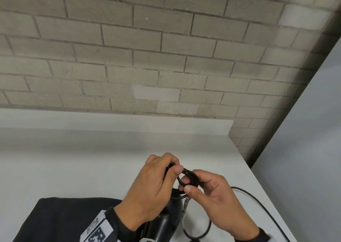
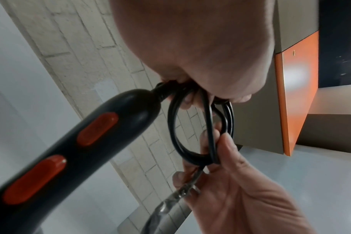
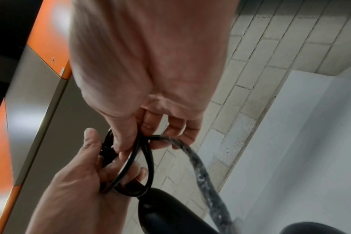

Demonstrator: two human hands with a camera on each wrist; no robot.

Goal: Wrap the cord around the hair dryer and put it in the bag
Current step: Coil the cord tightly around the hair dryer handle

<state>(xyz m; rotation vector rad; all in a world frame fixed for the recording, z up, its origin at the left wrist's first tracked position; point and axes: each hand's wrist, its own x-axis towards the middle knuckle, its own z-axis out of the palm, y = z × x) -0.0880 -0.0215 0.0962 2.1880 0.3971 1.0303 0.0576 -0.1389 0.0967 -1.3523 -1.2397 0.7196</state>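
A black hair dryer (image 1: 167, 221) lies on the white table (image 1: 73, 158), partly under my left hand (image 1: 173, 168). Its handle (image 2: 86, 142) carries two orange switches. The black cord (image 1: 188, 177) is gathered into a few small loops just past the handle end. My left hand grips one side of the loops (image 2: 190, 126). On the other side my right hand (image 1: 186, 186) pinches them between thumb and fingers. A plastic-wrapped stretch of cord (image 3: 200, 166) hangs from the right hand. The remaining cord (image 1: 258, 201) trails over the table to the right. A dark fabric bag (image 1: 64, 219) lies flat at the lower left.
A pale brick wall (image 1: 147, 57) stands behind the table, whose right edge (image 1: 267, 190) runs close to my right hand. An orange and grey cabinet (image 2: 297, 95) shows in the wrist views. White table surface stretches to the left and back.
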